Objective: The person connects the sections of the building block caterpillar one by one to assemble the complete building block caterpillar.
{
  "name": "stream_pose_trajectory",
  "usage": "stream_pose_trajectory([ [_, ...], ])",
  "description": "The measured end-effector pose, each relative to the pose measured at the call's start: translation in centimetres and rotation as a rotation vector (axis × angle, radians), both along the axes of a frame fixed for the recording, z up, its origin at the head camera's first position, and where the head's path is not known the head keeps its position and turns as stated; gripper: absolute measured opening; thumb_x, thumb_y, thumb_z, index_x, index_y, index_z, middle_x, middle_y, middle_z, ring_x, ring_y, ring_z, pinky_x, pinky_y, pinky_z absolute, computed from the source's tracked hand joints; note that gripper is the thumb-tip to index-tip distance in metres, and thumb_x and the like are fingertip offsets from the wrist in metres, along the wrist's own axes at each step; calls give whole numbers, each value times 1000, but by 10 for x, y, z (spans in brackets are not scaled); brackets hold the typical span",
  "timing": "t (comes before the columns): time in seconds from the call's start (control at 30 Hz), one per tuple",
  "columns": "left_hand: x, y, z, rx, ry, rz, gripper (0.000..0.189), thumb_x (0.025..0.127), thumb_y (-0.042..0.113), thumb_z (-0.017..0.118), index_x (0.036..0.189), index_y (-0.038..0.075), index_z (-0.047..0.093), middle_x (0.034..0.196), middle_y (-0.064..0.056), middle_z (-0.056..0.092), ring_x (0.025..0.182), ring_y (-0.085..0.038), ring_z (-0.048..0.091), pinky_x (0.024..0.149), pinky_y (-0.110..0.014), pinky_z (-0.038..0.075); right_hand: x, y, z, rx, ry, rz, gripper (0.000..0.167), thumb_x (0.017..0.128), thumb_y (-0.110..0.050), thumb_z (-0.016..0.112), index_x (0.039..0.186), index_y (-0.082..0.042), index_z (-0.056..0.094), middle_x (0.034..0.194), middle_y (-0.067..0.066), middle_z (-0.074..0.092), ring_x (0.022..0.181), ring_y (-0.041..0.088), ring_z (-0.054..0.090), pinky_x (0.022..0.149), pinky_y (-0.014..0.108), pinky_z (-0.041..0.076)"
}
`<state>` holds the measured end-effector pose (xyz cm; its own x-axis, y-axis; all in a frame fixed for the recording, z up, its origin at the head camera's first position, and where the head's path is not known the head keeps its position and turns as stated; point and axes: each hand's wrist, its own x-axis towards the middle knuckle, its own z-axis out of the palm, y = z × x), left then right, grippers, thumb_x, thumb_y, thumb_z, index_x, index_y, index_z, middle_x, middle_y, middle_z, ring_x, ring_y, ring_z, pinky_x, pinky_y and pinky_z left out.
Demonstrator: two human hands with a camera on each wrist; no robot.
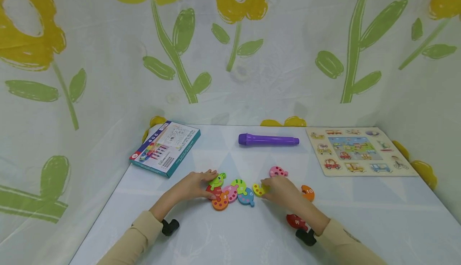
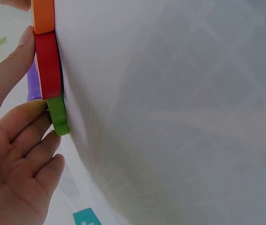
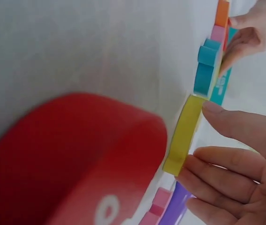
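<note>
A row of joined caterpillar puzzle pieces lies on the table: a green head (image 1: pixel 218 179), a red piece (image 2: pixel 48 65), an orange piece (image 1: pixel 220 205), pink (image 1: pixel 229 194), light green (image 1: pixel 238 184) and blue (image 1: pixel 246 198). My left hand (image 1: pixel 191 185) holds the head end, its thumb at the red piece and its fingers by the green head. My right hand (image 1: pixel 282 191) pinches a yellow puzzle piece (image 3: pixel 185 136) between thumb and fingers, just right of the blue piece. A narrow gap parts yellow from blue in the head view.
Around my right hand lie loose pink (image 1: pixel 277 171), orange (image 1: pixel 307 193) and red (image 1: pixel 296 221) pieces. Behind are a puzzle box (image 1: pixel 169 147), a purple microphone-shaped toy (image 1: pixel 270 140) and a wooden picture board (image 1: pixel 360 153). Flowered cloth (image 1: pixel 281 77) encloses the table.
</note>
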<state>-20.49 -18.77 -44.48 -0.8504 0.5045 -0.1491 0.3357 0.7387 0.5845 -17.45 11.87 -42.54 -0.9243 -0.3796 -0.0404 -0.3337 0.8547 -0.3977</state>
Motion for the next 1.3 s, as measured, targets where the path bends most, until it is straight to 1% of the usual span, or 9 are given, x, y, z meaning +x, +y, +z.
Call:
stream_pose_trajectory([
  [0.27, 1, 0, -1, 12, 7, -2, 77, 74, 38, 81, 142, 16, 50, 148, -2, 43, 140, -23, 31, 110, -47, 32, -3, -3, -2, 10, -21, -35, 44, 72, -15, 86, 111, -2, 72, 105, 10, 72, 103, 27, 65, 88, 39, 54],
  [0.5, 0, 0, -1, -1, -4, 8, 78, 74, 39, 81, 142, 16, 50, 148, -2, 43, 140, -23, 31, 110, -47, 32, -5, -2, -7, 26, 7, -23, 41, 72, -16, 86, 109, -4, 73, 103, 8, 73, 101, 26, 65, 86, 37, 55],
  [0.7, 0, 0, -1, -5, -5, 3, 77, 75, 38, 81, 142, 16, 50, 148, -2, 42, 141, -23, 31, 110, -47, 32, -7, 3, -11, -3, -14, -11, 42, 73, -14, 85, 111, -5, 73, 104, 6, 73, 103, 25, 65, 87, 37, 54],
  [0.87, -1, 0, 0, -11, -6, 6, 78, 75, 39, 81, 142, 16, 49, 148, -2, 42, 141, -23, 31, 110, -47, 32, -3, 8, -6, -26, -5, 6, 40, 74, -12, 84, 111, -4, 73, 102, 6, 73, 103, 25, 65, 86, 37, 55],
  [1.0, 0, 0, 1, -13, -1, 2, 78, 75, 39, 80, 142, 16, 49, 148, -2, 42, 141, -23, 31, 110, -47, 32, 1, 11, -3, -56, -17, 9, 39, 74, -10, 83, 112, -4, 72, 104, 5, 72, 107, 26, 64, 89, 39, 53],
  [1.13, 1, 1, 2, -9, -1, 3, 78, 75, 38, 81, 142, 16, 49, 148, -2, 43, 140, -24, 31, 110, -48, 31, 4, 12, 0, -74, -36, 30, 40, 75, -9, 83, 113, -4, 72, 108, 5, 72, 111, 27, 62, 89, 39, 53],
  [1.3, 1, 1, 1, -10, 2, 7, 77, 75, 37, 81, 142, 16, 50, 148, -3, 43, 140, -24, 31, 110, -48, 31, 8, 15, 2, -74, -32, 102, 41, 76, -9, 82, 115, -6, 71, 111, 4, 71, 111, 25, 62, 86, 36, 54],
])
